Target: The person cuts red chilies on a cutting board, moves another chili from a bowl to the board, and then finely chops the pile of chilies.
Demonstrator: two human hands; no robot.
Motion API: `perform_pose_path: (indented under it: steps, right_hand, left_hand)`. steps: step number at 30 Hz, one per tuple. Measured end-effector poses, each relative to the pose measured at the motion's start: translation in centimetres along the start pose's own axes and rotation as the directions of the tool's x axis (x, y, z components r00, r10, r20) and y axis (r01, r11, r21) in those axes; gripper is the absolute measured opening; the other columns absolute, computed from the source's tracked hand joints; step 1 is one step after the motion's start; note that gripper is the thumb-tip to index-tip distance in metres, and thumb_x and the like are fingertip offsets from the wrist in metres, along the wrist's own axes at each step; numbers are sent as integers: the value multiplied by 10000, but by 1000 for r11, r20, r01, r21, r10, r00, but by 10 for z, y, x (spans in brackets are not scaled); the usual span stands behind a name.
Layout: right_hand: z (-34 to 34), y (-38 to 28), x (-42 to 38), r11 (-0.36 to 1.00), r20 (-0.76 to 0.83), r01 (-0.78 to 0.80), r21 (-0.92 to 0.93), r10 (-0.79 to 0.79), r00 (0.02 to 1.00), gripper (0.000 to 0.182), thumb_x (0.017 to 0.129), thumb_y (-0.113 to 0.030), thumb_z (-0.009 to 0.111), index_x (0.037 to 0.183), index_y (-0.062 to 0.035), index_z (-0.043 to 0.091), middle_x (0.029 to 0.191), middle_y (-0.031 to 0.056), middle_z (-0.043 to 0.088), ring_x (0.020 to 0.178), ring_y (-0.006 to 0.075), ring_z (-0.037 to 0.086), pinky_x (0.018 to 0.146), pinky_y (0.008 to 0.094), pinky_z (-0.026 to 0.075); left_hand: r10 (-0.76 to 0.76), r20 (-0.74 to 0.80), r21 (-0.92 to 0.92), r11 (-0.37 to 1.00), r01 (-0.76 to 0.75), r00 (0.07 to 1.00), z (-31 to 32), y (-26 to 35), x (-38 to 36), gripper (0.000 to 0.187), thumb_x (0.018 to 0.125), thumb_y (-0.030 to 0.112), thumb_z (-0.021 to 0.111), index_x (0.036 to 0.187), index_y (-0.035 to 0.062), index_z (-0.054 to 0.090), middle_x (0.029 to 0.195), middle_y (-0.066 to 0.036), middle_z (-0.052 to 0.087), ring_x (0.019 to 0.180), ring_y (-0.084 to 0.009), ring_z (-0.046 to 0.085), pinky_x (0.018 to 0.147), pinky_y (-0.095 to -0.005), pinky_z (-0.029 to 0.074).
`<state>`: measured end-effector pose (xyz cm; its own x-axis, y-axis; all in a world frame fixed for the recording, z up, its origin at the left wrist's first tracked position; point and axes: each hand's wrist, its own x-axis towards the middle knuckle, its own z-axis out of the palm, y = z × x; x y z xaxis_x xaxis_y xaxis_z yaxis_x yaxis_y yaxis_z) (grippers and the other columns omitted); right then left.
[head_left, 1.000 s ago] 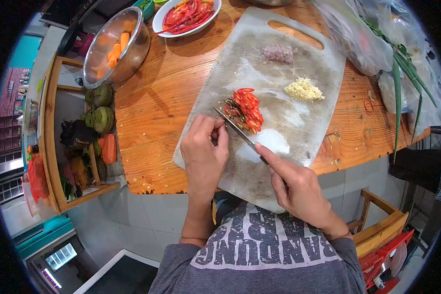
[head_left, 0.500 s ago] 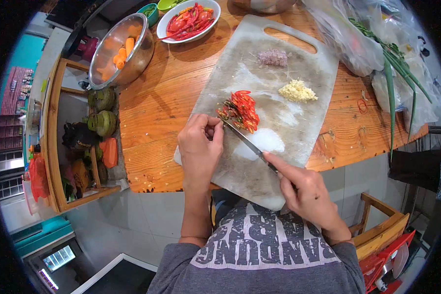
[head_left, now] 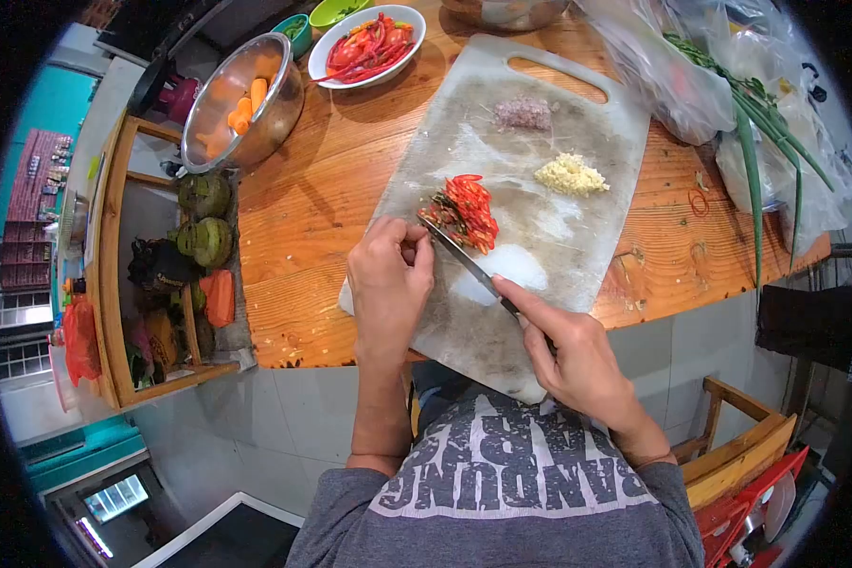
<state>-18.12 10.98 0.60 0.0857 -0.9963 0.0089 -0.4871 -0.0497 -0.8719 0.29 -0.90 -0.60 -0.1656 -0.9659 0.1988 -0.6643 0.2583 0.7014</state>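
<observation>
My right hand [head_left: 577,355] is wrapped around the handle of a knife [head_left: 469,263], index finger stretched along its spine. The blade points up and left, its tip beside a heap of sliced red chili [head_left: 471,210] with dark green bits at its left. Close to that tip, my left hand [head_left: 391,275] has its fingers curled and pinched together over the left edge of a worn white cutting board [head_left: 559,275]. Whatever the pinch holds is hidden. Chopped garlic [head_left: 572,174] and chopped shallot [head_left: 523,113] sit in separate piles higher on the board.
On the wooden table [head_left: 293,256], a metal bowl of carrots [head_left: 290,114] stands at upper left beside a white bowl of red chilies and tomatoes [head_left: 415,47]. Plastic bags [head_left: 691,104] with green onions [head_left: 753,142] lie at right. A wooden stool [head_left: 743,435] stands lower right.
The knife and my right hand have shifted slightly up and left. My left hand stays pinched in nearly the same place. The whole view has moved a little.
</observation>
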Motion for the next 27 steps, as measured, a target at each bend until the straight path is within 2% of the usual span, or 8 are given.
perform_pose_path:
  steps: [3,6,9,14,17,20,24,27]
  right_hand:
    - [-2,-3,2,1000,29,-29,1,29,999,602,897,26,557,1481,-115,505,895,229,688,751,393,687,675,491,531]
    - [-4,-6,4,999,50,-45,-10,45,998,605,895,28,555,1482,-111,500,892,239,683,763,407,686,677,500,526]
    - [-2,-5,9,999,57,-37,-4,37,998,603,894,29,554,1480,-100,496,880,250,677,762,417,684,677,510,520]
    - [6,1,20,1000,45,-3,15,2,999,581,893,23,557,1464,-73,500,837,253,668,736,428,674,675,516,517]
    - [7,-1,25,999,78,-19,-48,23,997,570,894,15,562,1455,-68,506,809,252,664,735,430,672,676,515,521]
    - [7,1,22,997,56,35,-64,-31,998,581,892,4,572,1464,-71,498,798,248,664,740,422,676,676,515,523]
    - [-10,-2,2,997,68,14,-70,-9,998,554,906,-13,573,1452,-88,523,769,245,660,702,408,675,664,492,535]
    - [-23,1,-9,998,70,-49,-34,51,996,513,925,-39,582,1433,-105,551,747,237,654,672,398,673,650,467,537]
  left_hand:
    - [32,-4,13,999,-32,999,0,-3,1,48,811,-44,699,849,-53,672,811,-158,664,644,-266,685,608,-354,537]
    - [-35,35,-7,999,35,999,-2,-4,2,67,838,13,719,869,-42,697,822,-133,707,686,-203,680,649,-329,522]
    - [45,12,-28,999,-45,999,-2,-5,2,42,819,-44,692,854,-55,670,804,-152,659,640,-256,671,602,-350,517]
    - [9,26,-46,999,-7,1000,-3,-5,2,37,831,-42,680,861,-58,667,798,-151,655,637,-245,665,602,-345,511]
    - [-3,21,-43,999,4,1000,0,-2,2,39,836,-42,675,870,-60,669,799,-153,656,635,-241,663,604,-344,511]
    - [7,2,-38,999,-7,1000,2,-8,-1,44,838,-40,676,874,-64,669,797,-151,658,634,-238,662,607,-343,512]
    - [7,2,-3,1000,-7,1000,-1,-5,1,55,843,-28,693,875,-69,674,810,-150,667,631,-237,657,608,-344,511]
    - [-38,18,18,999,38,999,-6,-2,4,82,850,18,734,908,-36,716,836,-134,701,738,-190,669,684,-321,503]
